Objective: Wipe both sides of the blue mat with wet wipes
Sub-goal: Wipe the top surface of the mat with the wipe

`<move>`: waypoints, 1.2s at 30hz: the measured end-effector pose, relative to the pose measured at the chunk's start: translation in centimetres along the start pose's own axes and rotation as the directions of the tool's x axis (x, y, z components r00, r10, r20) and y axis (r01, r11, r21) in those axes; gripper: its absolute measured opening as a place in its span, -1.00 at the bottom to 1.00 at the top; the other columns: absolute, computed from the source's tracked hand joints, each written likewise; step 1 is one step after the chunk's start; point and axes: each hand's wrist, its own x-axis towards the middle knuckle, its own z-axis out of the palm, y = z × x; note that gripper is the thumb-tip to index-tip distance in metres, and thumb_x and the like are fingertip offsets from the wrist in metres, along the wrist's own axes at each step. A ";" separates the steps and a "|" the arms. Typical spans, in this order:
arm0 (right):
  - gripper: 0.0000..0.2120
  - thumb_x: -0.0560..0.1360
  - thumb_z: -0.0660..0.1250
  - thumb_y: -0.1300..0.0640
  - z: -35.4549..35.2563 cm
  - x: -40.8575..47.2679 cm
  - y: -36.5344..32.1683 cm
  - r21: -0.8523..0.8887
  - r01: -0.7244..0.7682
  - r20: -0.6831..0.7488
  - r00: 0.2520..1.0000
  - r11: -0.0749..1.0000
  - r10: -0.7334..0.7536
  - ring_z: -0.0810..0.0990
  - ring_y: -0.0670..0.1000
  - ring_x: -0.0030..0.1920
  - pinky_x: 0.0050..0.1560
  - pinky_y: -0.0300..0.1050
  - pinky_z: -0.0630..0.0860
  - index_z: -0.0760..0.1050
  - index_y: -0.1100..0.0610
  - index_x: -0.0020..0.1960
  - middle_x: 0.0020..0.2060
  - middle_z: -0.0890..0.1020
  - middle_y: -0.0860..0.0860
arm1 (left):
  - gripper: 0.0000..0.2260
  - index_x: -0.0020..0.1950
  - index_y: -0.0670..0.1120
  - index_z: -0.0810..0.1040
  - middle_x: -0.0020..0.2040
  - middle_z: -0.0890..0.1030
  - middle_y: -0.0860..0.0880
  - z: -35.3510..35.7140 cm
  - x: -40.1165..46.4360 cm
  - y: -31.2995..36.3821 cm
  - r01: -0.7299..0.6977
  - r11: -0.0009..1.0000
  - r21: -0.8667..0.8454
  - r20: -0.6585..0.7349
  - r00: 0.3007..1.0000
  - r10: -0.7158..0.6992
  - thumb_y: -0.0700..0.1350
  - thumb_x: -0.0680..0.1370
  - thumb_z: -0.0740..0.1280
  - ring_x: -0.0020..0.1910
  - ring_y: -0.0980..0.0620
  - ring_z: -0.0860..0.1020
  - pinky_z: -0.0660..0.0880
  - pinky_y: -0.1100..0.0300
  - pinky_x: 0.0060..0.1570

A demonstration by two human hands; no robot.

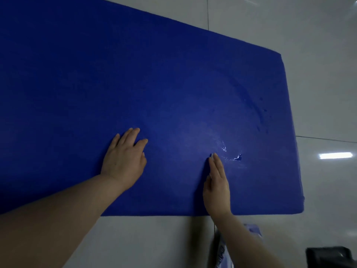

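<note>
One blue mat [135, 84] lay flat on the tiled floor [318, 45], glossy wet streaks arcing across its right part. The left hand [123, 157] pressed flat on it, fingers straight. The right hand [217, 182], also flat, pressed a white wipe [211, 155] peeking past its fingertips. One wipes packet [224, 252] lay below the mat, partly hidden by the right forearm.

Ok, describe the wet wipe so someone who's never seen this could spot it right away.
Find the big blue mat on the pale tiled floor. Two hands lie on its near part; go to the right hand. The wet wipe is the small white sliver at its fingertips, beside glistening wet streaks.
</note>
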 end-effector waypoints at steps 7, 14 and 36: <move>-0.45 0.45 0.00 0.40 3.4 -1.3 -1.9 -0.086 0.431 0.139 0.898 0.898 -0.417 0.23 0.06 0.46 0.47 -0.05 0.13 0.27 0.20 0.43 0.43 0.34 0.11 | -0.56 0.51 -0.11 0.28 0.57 0.10 -0.15 3.4 0.8 2.2 0.056 0.997 -0.057 -0.044 0.997 -0.059 -0.04 0.63 0.09 0.55 -0.11 0.04 -0.25 0.09 0.48; -0.27 0.36 -0.02 0.55 -2.6 -0.5 8.0 -0.133 -0.324 -0.310 0.911 0.937 0.271 0.14 0.10 0.50 0.48 0.04 0.07 0.16 0.17 0.50 0.48 0.18 0.02 | -0.49 0.45 -0.17 0.35 0.51 0.22 -0.23 3.9 0.9 2.0 0.054 0.998 -0.016 -0.072 0.996 -0.055 -0.02 0.55 0.02 0.50 -0.18 0.15 -0.23 0.09 0.47; -0.39 0.39 -0.04 0.45 0.0 6.4 3.3 -0.164 0.274 -0.002 0.961 0.948 -0.278 0.15 0.07 0.48 0.50 -0.09 0.03 0.28 0.31 0.43 0.45 0.24 0.12 | -0.49 0.45 -0.17 0.33 0.53 0.19 -0.22 4.2 0.9 1.8 0.040 0.999 0.029 -0.065 0.997 -0.038 -0.02 0.55 0.02 0.51 -0.20 0.13 -0.14 0.00 0.48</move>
